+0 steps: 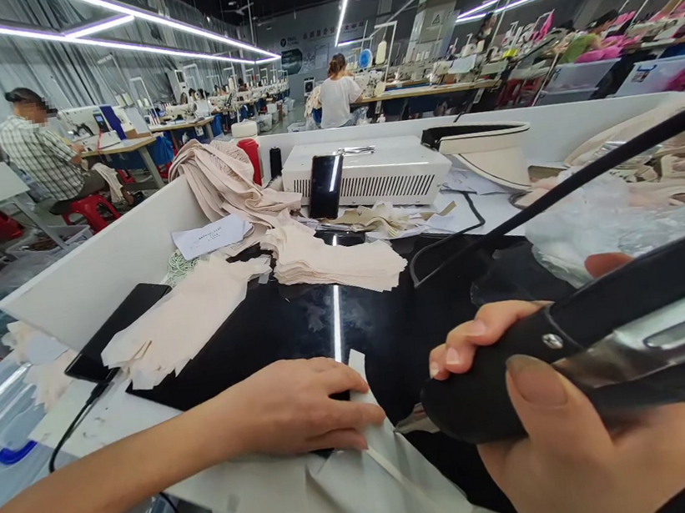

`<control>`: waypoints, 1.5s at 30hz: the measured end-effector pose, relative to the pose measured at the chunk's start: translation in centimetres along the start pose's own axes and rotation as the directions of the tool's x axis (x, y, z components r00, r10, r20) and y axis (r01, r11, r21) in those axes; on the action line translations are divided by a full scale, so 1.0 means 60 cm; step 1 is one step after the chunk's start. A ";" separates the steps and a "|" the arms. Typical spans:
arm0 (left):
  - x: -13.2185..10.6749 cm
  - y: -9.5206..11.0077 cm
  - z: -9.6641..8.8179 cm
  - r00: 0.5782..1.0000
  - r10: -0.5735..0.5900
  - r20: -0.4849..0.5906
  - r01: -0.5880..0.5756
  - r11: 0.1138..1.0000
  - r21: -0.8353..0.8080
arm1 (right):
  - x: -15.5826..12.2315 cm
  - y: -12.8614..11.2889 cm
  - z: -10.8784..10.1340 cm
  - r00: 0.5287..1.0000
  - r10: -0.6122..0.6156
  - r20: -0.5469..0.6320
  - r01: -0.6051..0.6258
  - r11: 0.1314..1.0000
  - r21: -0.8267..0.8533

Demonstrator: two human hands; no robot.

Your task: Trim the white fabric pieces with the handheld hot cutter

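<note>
My left hand [312, 408] lies palm down over a pale fabric piece [337, 501], with its thumb and bent fingers close together on the folded edge. A narrow pale strip pokes up beyond the fingertips. My right hand [569, 445] is wrapped round a corded black hand tool with a metal lever [674, 331], close to the camera. The tool's rounded black end points left, toward the fabric, and a small metal piece shows just past it. Beneath the fabric is a glossy black work surface [388, 318].
Stacks of beige cut pieces [336, 257] lie ahead, near a black phone [326, 187] leaning on a white vented box [369, 170]. A thick black cable [590, 173] crosses the right side. Clear plastic bags [614, 212] lie at right. Co-workers sit at machines beyond.
</note>
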State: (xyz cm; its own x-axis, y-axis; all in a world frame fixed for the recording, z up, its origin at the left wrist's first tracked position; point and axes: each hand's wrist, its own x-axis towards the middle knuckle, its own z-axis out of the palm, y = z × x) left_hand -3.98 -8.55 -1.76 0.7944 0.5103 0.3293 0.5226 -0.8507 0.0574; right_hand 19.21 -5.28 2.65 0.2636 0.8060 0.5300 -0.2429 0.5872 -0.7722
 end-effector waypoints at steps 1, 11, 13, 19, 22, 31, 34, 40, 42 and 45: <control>0.000 0.002 -0.001 1.000 0.007 0.007 -0.007 1.000 0.012 | 0.000 0.000 0.000 1.000 -0.001 -0.002 0.001 1.000 0.001; -0.003 0.019 0.007 0.995 -0.022 0.100 0.014 0.997 0.073 | 0.006 -0.006 0.014 0.999 0.000 -0.049 0.001 1.000 0.016; -0.004 0.021 0.010 0.996 -0.020 0.082 0.014 0.997 0.072 | 0.009 -0.004 0.021 0.997 -0.038 -0.070 0.041 0.999 0.032; -0.002 0.027 0.020 0.999 -0.017 0.039 0.015 0.998 0.060 | 0.015 -0.012 0.027 0.998 -0.040 -0.043 0.041 0.999 0.024; -0.003 0.028 0.021 1.000 -0.020 0.020 0.019 0.999 0.040 | 0.015 -0.016 0.025 0.998 -0.048 -0.033 0.049 0.999 0.022; -0.005 0.031 0.030 0.998 -0.019 -0.053 0.019 1.000 -0.012 | 0.015 -0.006 0.026 0.998 -0.060 -0.037 0.062 0.997 0.051; -0.005 0.036 0.032 0.997 -0.041 -0.071 0.040 0.999 -0.016 | 0.015 -0.009 0.025 0.999 -0.030 -0.017 0.030 1.000 0.006; -0.006 0.042 0.035 0.996 -0.047 -0.077 0.046 0.999 -0.017 | 0.017 -0.006 0.031 0.999 -0.035 -0.031 0.037 0.998 0.041; -0.005 0.043 0.038 0.996 -0.044 -0.083 0.043 0.999 -0.020 | 0.019 -0.002 0.032 0.998 -0.052 -0.041 0.054 0.997 0.055; -0.001 0.045 0.043 0.994 -0.035 -0.107 0.032 0.999 -0.027 | 0.020 0.002 0.030 0.998 -0.055 -0.027 0.056 0.998 0.032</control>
State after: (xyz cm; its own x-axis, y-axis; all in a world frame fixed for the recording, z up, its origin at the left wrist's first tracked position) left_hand -1.85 -10.54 -4.06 0.7377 0.5234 0.4263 0.5394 -0.8368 0.0939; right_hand 17.81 -4.09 3.81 0.3015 0.7701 0.5622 -0.2570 0.6335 -0.7298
